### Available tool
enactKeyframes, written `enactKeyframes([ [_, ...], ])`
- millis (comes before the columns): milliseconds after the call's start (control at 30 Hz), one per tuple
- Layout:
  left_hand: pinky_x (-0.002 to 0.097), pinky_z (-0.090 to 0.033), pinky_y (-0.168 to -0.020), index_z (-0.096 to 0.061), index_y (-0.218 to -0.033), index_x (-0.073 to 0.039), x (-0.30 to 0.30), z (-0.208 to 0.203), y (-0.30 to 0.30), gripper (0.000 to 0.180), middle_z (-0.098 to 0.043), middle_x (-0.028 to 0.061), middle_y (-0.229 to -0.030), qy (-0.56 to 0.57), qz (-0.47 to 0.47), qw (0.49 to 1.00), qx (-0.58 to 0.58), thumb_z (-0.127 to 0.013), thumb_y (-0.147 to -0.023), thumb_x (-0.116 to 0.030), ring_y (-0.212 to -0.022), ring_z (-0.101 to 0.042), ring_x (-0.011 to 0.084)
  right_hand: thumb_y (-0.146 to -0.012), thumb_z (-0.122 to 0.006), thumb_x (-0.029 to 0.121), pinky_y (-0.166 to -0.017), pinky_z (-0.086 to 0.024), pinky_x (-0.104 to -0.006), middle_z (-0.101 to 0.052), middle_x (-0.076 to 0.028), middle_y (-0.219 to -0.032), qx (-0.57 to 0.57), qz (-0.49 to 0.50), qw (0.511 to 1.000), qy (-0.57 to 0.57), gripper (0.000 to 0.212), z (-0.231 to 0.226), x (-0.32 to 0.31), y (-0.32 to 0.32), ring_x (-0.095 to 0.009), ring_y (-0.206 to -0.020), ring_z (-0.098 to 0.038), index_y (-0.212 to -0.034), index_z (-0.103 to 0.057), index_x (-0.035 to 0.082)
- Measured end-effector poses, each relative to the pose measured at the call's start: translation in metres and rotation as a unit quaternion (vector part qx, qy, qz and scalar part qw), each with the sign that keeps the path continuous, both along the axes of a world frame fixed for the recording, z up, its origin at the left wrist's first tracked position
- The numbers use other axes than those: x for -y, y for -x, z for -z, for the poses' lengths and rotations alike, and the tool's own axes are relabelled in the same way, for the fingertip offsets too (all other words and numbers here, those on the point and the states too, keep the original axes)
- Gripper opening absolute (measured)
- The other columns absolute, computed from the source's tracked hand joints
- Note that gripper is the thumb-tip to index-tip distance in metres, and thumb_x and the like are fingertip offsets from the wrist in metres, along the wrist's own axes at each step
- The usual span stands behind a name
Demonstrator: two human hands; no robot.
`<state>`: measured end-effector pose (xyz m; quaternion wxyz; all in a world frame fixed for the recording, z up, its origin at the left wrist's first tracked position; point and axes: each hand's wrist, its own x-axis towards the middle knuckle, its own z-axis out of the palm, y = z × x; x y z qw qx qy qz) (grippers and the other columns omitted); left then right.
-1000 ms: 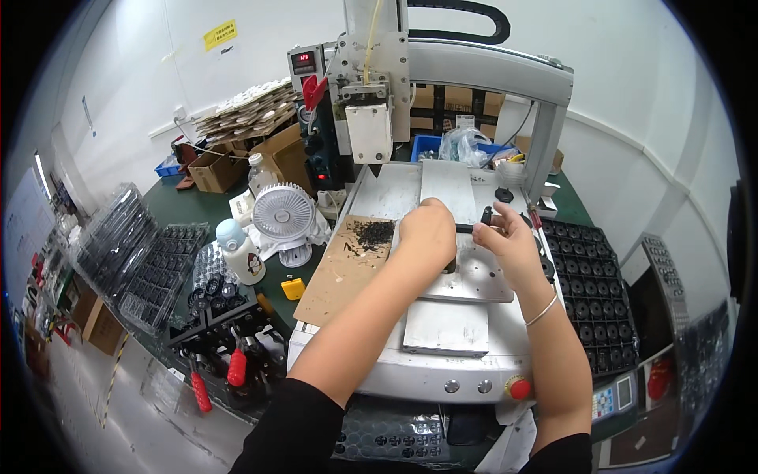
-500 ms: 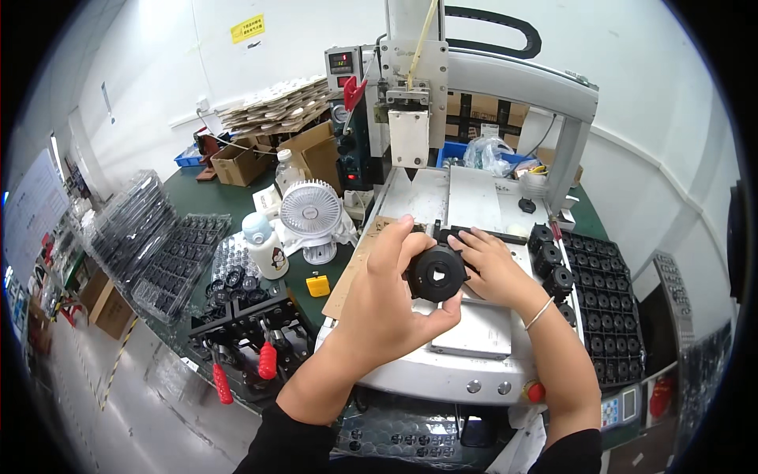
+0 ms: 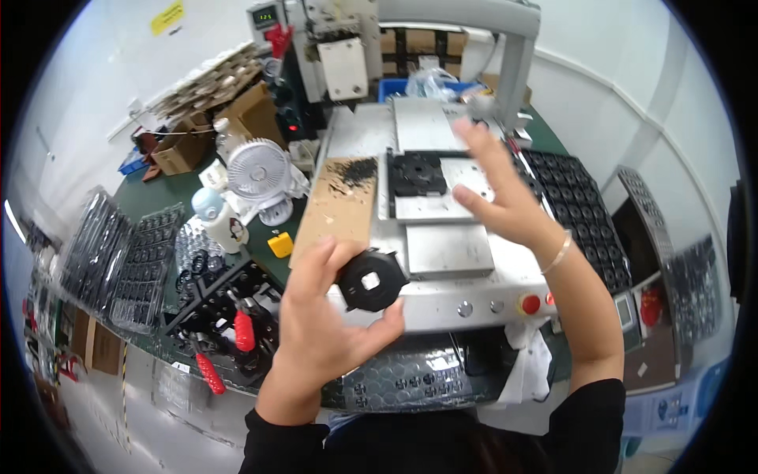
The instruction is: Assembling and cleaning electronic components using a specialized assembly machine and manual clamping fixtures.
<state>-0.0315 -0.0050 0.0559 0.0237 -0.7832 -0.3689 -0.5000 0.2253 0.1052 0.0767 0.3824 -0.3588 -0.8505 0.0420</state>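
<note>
My left hand point(image 3: 316, 324) pinches a round black plastic part point(image 3: 357, 297) between thumb and fingers, above the machine's front edge. A pale opening shows in the middle of the part. My right hand point(image 3: 505, 201) is raised over the right side of the machine bed, its fingers apart and somewhat blurred, nothing in it. Just left of it, a black fixture block point(image 3: 418, 172) sits on the metal bed. Left of the fixture lies a brown board point(image 3: 335, 209) with a heap of black scraps point(image 3: 355, 170) on it.
A press head point(image 3: 343, 69) hangs behind the bed. Trays of black parts point(image 3: 580, 213) lie right, stacked clear trays point(image 3: 95, 253) left. A white fan point(image 3: 259, 172), a bottle point(image 3: 221, 221) and a red-handled clamp jig point(image 3: 244, 330) stand left. A red button point(image 3: 530, 303) is on the machine's front.
My right hand has left the fixture area beside the part and lifted to the right, opening. My left hand has drawn back toward me, still holding the part. The view has shifted downward.
</note>
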Motion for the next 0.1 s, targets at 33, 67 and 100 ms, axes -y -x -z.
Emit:
enactKeyframes([
  [33,0.0293,-0.05,-0.079,-0.024,-0.134,-0.001,0.017,0.013,0.011,0.092,-0.058,0.0172,-0.104,0.018,0.008,1.0,0.022,-0.08,-0.062,-0.008,-0.09,-0.061,0.0208,-0.093,-0.054,0.024,-0.114,-0.016,-0.0441,-0.035,-0.017,-0.149,-0.027,0.024,0.999,-0.015,0.051,-0.013,0.027,-0.01,-0.034,-0.141,-0.025,-0.139,-0.043,0.005],
  [67,0.0293,-0.05,-0.079,-0.024,-0.134,-0.001,0.035,0.026,0.021,0.092,-0.058,0.0172,-0.104,0.044,0.013,0.999,0.019,-0.08,-0.062,-0.008,-0.09,-0.061,0.0208,-0.091,-0.058,0.022,-0.113,-0.021,-0.0425,-0.036,-0.017,-0.148,-0.053,0.048,0.997,-0.03,0.051,-0.027,0.059,-0.031,-0.034,-0.14,-0.028,-0.137,-0.046,0.005],
  [100,0.0296,-0.049,-0.079,-0.027,-0.134,-0.002,0.051,0.035,0.029,0.09,-0.058,0.0167,-0.105,0.075,0.02,0.997,-0.004,-0.081,-0.062,-0.008,-0.091,-0.061,0.0215,-0.091,-0.058,0.022,-0.113,-0.021,-0.0425,-0.036,-0.017,-0.148,-0.048,0.061,0.997,-0.02,0.051,-0.022,0.067,-0.036,-0.034,-0.14,-0.028,-0.137,-0.046,0.005],
])
